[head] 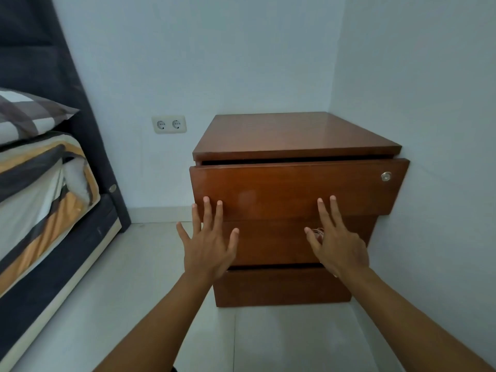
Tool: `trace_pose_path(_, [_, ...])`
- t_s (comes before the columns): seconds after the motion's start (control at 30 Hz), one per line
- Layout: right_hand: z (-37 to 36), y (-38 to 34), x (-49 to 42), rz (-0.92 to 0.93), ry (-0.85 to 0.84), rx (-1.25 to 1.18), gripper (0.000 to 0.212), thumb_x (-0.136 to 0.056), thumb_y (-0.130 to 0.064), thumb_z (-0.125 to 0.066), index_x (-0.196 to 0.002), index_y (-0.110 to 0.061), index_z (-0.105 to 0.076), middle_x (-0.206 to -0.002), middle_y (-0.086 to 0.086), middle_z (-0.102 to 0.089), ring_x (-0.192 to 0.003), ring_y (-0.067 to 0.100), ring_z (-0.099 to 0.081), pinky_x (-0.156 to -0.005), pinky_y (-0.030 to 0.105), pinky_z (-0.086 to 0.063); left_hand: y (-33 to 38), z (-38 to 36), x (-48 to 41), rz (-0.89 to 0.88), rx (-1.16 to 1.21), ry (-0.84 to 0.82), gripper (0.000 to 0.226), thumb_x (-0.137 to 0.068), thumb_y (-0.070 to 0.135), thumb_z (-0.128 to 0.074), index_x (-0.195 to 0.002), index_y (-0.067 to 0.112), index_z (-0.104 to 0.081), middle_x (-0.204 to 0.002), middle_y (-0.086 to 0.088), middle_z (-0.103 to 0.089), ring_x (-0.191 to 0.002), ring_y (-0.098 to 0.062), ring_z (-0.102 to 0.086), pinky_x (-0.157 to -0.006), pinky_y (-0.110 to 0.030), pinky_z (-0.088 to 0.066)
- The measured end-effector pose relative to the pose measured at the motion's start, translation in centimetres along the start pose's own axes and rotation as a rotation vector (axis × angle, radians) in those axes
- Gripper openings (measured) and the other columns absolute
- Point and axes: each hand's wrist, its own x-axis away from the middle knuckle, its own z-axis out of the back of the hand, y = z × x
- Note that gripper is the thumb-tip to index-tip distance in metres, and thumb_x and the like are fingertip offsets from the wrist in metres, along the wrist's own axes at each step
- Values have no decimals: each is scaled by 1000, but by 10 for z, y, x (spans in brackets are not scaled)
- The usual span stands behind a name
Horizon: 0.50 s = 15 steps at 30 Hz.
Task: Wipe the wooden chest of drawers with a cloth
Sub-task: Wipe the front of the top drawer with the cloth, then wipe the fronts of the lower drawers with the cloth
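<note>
Bare and flat, both hands reach forward with the fingers spread wide and nothing gripped in either. The left hand (208,244) has its fingertips over the lower left part of the top drawer front (295,189); whether they press the wood or hover just off it cannot be told. The right hand (336,245) is held the same way toward the right half of that drawer front, its fingers splayed, with a small pale, blurred object showing beside its thumb that is too unclear to name. No cloth is visible in either hand.

Reddish-brown wood with a smooth, slightly glossy finish makes up the chest of drawers (296,132), a boxy unit standing on the pale tiled floor (134,277) in the corner of the room, its right side against the wall. Its flat top is bare. The top drawer stands slightly pulled out, with a dark gap under the overhanging top; its inside is hidden. A small round metal lock (386,176) sits near the drawer's upper right corner. Two more drawer fronts lie below, a dark slit between them.

On the back wall to the left is a cream double socket (169,124). Further left stands a bed (43,183) with striped bedding, a checked pillow (26,114) and a dark headboard.
</note>
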Motion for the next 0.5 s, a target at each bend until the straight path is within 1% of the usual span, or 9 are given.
trace_pose_path(0.1, [-6, -1, -7, -10, -22, -12, 78, -100, -67, -29, -163, -34, 4, -172, -3, 11, -64, 18, -62, -45, 23, -36, -3, 0, -8, 5, -7, -12, 82, -92, 72, -14, -162, 32, 1, -169, 0, 14, -155, -28, 15, -117, -67, 5])
trace_pose_path(0.2, [-3, -1, -21, -27, -57, -51, 76, -101, -66, -30, -162, -35, 2, -172, -5, 9, -87, 27, -70, -57, 31, -47, -7, 0, -22, 3, -30, -46, 81, -92, 73, -13, -162, 34, -2, -170, 1, 10, -155, -30, 15, -117, -68, 4])
trace_pose_path(0.23, [-1, -1, -27, -42, -77, -64, 75, -101, -66, -30, -162, -36, 2, -172, -4, 9, -98, 30, -70, -64, 36, -53, -8, -1, -27, 4, -33, -64, 81, -91, 73, -12, -162, 34, -2, -170, 1, 10, -155, -31, 15, -118, -68, 3])
trace_pose_path(0.27, [1, -1, -31, -59, -100, -79, 74, -101, -65, -30, -162, -36, 2, -172, -3, 8, -109, 34, -68, -75, 43, -55, -9, -1, -30, 7, -36, -80, 81, -91, 73, -10, -162, 34, -2, -170, 1, 9, -155, -31, 15, -118, -69, 2])
trace_pose_path(0.3, [2, -2, -35, -68, -118, -92, 74, -102, -65, -31, -162, -36, 2, -172, -3, 8, -118, 37, -64, -85, 47, -55, -10, -3, -33, 7, -37, -92, 82, -91, 73, -9, -162, 34, -1, -170, 1, 9, -155, -31, 15, -119, -69, 2])
trace_pose_path(0.33, [2, -3, -36, -68, -130, -95, 74, -102, -64, -31, -162, -36, 2, -172, -2, 8, -122, 39, -61, -89, 49, -54, -11, -5, -35, 0, -32, -100, 82, -90, 73, -9, -162, 34, 0, -170, 1, 10, -155, -31, 15, -119, -68, 2])
trace_pose_path(0.43, [-1, -6, -29, -79, -168, -103, 74, -101, -66, -30, -162, -37, 1, -173, -2, 5, -123, 39, -61, -90, 49, -54, -18, -12, -29, -14, 8, -91, 81, -90, 73, -10, -161, 35, 0, -170, 0, 10, -156, -30, 12, -119, -65, 2])
trace_pose_path(0.5, [-10, -9, -17, -69, -175, -107, 72, -101, -66, -31, -162, -37, -4, -173, -3, 0, -116, 38, -65, -84, 46, -55, -26, -19, -19, 12, 22, -103, 80, -92, 72, -12, -161, 34, -3, -171, -3, 4, -157, -31, 7, -120, -64, 0])
